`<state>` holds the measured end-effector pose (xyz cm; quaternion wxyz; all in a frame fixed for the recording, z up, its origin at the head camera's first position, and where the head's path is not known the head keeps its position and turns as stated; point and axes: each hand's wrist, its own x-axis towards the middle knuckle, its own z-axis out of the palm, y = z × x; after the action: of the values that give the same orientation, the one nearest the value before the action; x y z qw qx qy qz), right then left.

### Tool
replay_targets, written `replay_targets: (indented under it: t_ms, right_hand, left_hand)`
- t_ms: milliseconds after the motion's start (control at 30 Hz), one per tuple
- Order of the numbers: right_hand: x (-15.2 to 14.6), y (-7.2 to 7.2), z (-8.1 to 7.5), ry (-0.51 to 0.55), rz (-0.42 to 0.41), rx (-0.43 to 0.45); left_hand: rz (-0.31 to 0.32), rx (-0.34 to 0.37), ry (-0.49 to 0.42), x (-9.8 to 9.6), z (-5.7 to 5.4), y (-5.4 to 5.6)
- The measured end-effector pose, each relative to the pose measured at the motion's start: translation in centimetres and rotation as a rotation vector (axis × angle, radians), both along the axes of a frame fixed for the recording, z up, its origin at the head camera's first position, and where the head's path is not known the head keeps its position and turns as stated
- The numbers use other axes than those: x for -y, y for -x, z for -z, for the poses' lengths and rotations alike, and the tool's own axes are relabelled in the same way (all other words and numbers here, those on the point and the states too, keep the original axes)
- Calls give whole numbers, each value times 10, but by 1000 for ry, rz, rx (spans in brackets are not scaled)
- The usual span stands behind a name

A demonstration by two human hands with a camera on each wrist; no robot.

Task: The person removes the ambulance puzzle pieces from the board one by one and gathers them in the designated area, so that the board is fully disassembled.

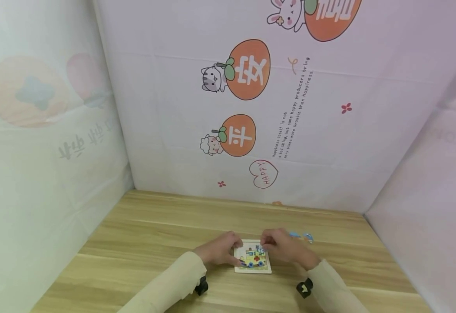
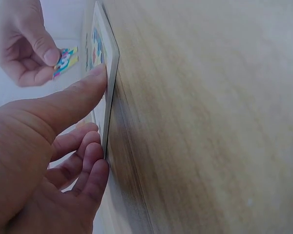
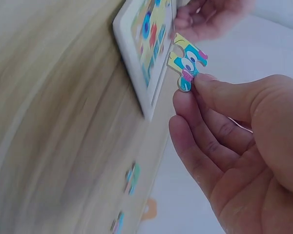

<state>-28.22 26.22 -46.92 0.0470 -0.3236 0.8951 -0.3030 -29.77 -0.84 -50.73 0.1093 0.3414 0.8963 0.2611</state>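
Observation:
A wooden jigsaw board [image 1: 253, 272] with a pale frame lies on the table, partly filled with a picture of a yellow vehicle with blue wheels and a red cross. My left hand [image 1: 220, 249] holds its left side, thumb on the near part and curled fingers at the far part. Between thumb and fingertips, my right hand [image 1: 284, 246] pinches a jigsaw piece [image 3: 188, 61]. This piece is yellow and blue with cartoon eyes and pink marks, and it is held up over the board's right side. In the left wrist view, the right hand's fingers cover part of it.
Loose jigsaw pieces [image 1: 309, 238] lie on the wooden table [image 1: 165, 217] beyond the right hand; two of them show in the right wrist view, one piece [image 3: 132, 178] nearer the board. Printed white cloth walls [image 1: 173, 130] stand behind and at both sides.

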Motion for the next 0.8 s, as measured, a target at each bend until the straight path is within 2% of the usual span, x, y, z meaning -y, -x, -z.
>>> replay_targets:
  t_ms: [267,533,800]
  right_hand:
    - [-36,-5,-6,-28,62,-71]
    - [-65,-2,-2,-46,184,-39]
    - [-70,-2,6,-7,196,-5]
  left_hand:
    - [5,3,2,0,-2,-2]
    - [9,-13,3,1,2,1]
    - [15,-25,10,1,3,0]
